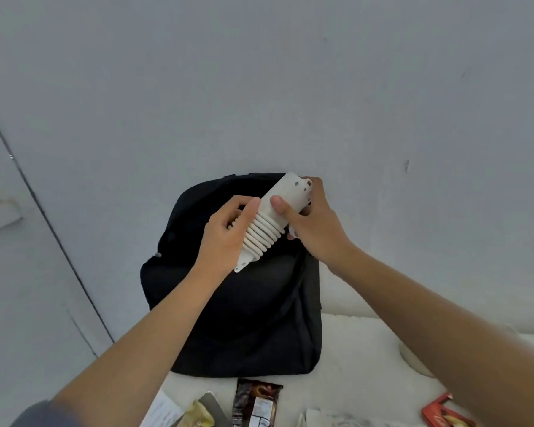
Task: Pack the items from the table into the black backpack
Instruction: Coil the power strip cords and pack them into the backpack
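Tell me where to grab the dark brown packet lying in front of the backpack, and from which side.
Pinch the dark brown packet across its narrow width, coming down from above. It lies flat on the table, long axis pointing at the black backpack, so its long edges are probably the easiest hold.

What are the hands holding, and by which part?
A white power strip with its cord wound round it, over the backpack. The left hand grips the cord-wound lower end; the right hand holds the bare upper end, thumb on its face.
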